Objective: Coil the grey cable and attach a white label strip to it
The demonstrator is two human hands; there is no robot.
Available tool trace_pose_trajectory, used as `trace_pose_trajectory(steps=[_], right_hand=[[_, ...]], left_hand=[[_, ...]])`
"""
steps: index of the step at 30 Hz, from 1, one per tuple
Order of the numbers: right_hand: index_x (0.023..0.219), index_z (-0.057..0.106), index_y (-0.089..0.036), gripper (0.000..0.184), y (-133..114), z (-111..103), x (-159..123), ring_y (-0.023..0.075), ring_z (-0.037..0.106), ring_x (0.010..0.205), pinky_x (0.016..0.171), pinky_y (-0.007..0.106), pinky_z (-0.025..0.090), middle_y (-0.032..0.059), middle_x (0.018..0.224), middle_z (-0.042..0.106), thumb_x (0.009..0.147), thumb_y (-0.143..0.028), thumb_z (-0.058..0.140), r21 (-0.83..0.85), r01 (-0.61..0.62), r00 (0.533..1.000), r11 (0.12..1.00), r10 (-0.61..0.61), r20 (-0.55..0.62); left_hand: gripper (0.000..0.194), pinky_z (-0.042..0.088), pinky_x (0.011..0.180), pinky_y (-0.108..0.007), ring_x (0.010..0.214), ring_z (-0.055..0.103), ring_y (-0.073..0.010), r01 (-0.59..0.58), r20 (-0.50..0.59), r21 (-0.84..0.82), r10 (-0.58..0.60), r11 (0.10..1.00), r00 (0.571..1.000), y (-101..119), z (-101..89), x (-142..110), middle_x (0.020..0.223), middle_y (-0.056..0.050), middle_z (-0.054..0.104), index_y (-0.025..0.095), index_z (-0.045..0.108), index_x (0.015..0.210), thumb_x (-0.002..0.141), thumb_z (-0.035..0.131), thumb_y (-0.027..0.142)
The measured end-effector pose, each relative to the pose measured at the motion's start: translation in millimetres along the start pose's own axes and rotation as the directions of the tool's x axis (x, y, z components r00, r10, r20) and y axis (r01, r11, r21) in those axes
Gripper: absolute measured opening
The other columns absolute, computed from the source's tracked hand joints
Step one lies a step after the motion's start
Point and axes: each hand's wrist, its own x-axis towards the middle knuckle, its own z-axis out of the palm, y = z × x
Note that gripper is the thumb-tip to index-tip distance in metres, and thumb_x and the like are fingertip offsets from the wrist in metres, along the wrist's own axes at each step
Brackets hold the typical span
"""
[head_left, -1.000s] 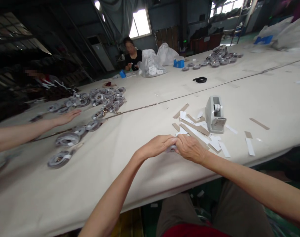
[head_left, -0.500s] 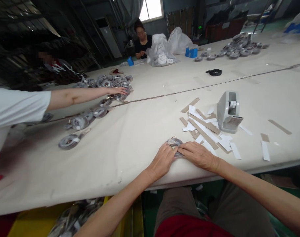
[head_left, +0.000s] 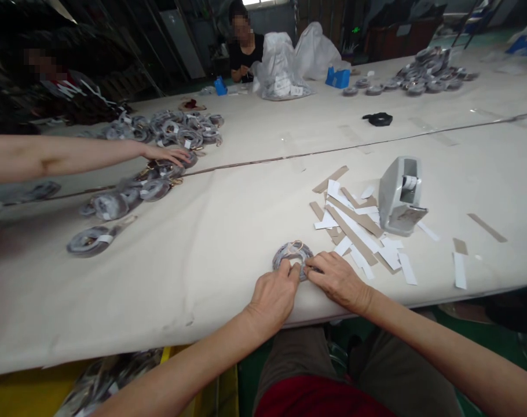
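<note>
A small grey coiled roll (head_left: 292,253) lies flat near the front edge of the cream table (head_left: 211,249). My left hand (head_left: 274,294) presses on its near left side with the fingertips. My right hand (head_left: 338,281) holds its near right side, fingers pinched on the rim. Both hands rest on the cloth. Just to the right lies a scatter of white and brown paper strips (head_left: 354,223), and behind them stands a grey tape dispenser (head_left: 400,194).
A co-worker's arm (head_left: 72,155) reaches in from the left to a trail of grey coiled rolls (head_left: 128,194). More rolls are heaped at the far left (head_left: 180,127) and far right (head_left: 424,78). A seated person (head_left: 244,49) works beside white bags (head_left: 281,75). A black ring (head_left: 379,119) lies mid-table.
My hands slid slightly toward me, uncovering more of the coil, which now lies flat. The co-worker's arm drew back from the far heap to the nearer rolls. The view tilted down.
</note>
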Motion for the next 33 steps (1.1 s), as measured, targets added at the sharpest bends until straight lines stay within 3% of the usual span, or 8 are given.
trace_pose_trajectory(steps=[3,9,11,13,16,23,29,33], right_hand=[[0.092,0.065,-0.016,0.021,-3,1,1,0.0218,0.051,0.085,0.071,0.036,0.038,0.0092,0.106,0.066,0.101,-0.016,0.045,0.001,-0.023,1.0,1.0,0.023,-0.015],[0.116,0.06,-0.018,0.022,3,-17,-12,0.0224,0.057,0.102,0.084,0.036,0.048,0.0118,0.116,0.061,0.101,-0.025,0.048,0.302,-0.164,0.979,0.939,0.192,-0.067],[0.11,0.061,-0.019,0.02,17,-28,-22,0.0205,0.06,0.099,0.086,0.033,0.05,0.0097,0.107,0.062,0.101,-0.027,0.046,0.305,-0.339,0.915,0.89,0.387,-0.113],[0.099,0.062,-0.02,0.019,38,-37,-29,0.02,0.062,0.088,0.079,0.032,0.05,0.0065,0.095,0.062,0.101,-0.028,0.045,0.172,-0.563,0.8,0.809,0.585,-0.133],[0.097,0.063,-0.02,0.019,71,-43,-31,0.0232,0.061,0.086,0.072,0.034,0.049,0.0077,0.096,0.062,0.098,-0.028,0.046,-0.036,-0.727,0.684,0.686,0.718,-0.125],[0.083,0.063,-0.016,0.012,108,-39,-5,0.0282,0.06,0.079,0.057,0.033,0.042,0.0157,0.09,0.06,0.088,-0.018,0.052,-0.201,-0.771,0.618,0.605,0.786,-0.005],[0.068,0.055,-0.02,0.017,116,-54,5,0.0214,0.055,0.06,0.052,0.031,0.036,0.0062,0.069,0.057,0.083,-0.028,0.055,-0.123,-0.815,0.561,0.566,0.824,0.075],[0.075,0.048,-0.021,0.016,98,-68,1,0.02,0.056,0.059,0.055,0.031,0.041,0.0042,0.065,0.059,0.086,-0.032,0.046,0.06,-0.833,0.554,0.55,0.829,0.078]], left_hand=[[0.049,0.055,0.055,-0.034,0.069,0.068,-0.0208,0.127,0.091,-0.046,-0.122,0.991,0.988,7,8.8,-3,0.119,-0.011,0.057,0.019,0.045,0.135,0.09,0.034,0.003],[0.046,0.059,0.06,-0.032,0.082,0.069,-0.0209,0.138,-0.017,-0.17,-0.143,0.976,0.99,8,36.2,-7,0.126,-0.01,0.056,0.021,0.04,0.138,0.094,0.032,0.009],[0.041,0.058,0.059,-0.029,0.085,0.069,-0.02,0.134,-0.055,-0.189,-0.146,0.973,0.988,7,40.4,-6,0.122,-0.009,0.058,0.021,0.044,0.134,0.096,0.031,0.013],[0.036,0.056,0.056,-0.027,0.085,0.068,-0.0195,0.132,-0.097,-0.202,-0.154,0.97,0.983,6,42.6,-4,0.118,-0.008,0.06,0.021,0.048,0.129,0.099,0.029,0.018],[0.033,0.054,0.052,-0.025,0.082,0.068,-0.0186,0.116,-0.192,-0.218,-0.16,0.969,0.968,6,45.6,-3,0.113,-0.009,0.061,0.02,0.052,0.124,0.101,0.028,0.024],[0.029,0.051,0.047,-0.022,0.078,0.067,-0.0173,0.086,-0.345,-0.242,-0.168,0.966,0.923,7,51.0,-3,0.106,-0.009,0.062,0.018,0.055,0.117,0.099,0.032,0.022],[0.028,0.053,0.056,-0.025,0.084,0.066,-0.019,0.092,-0.326,-0.382,-0.227,0.92,0.918,8,47.6,-4,0.104,-0.009,0.061,0.019,0.057,0.114,0.099,0.035,0.023],[0.029,0.055,0.069,-0.03,0.082,0.067,-0.0188,0.017,-0.304,-0.704,-0.322,0.71,0.897,2,41.2,-4,0.106,-0.009,0.061,0.019,0.062,0.111,0.097,0.038,0.027]])
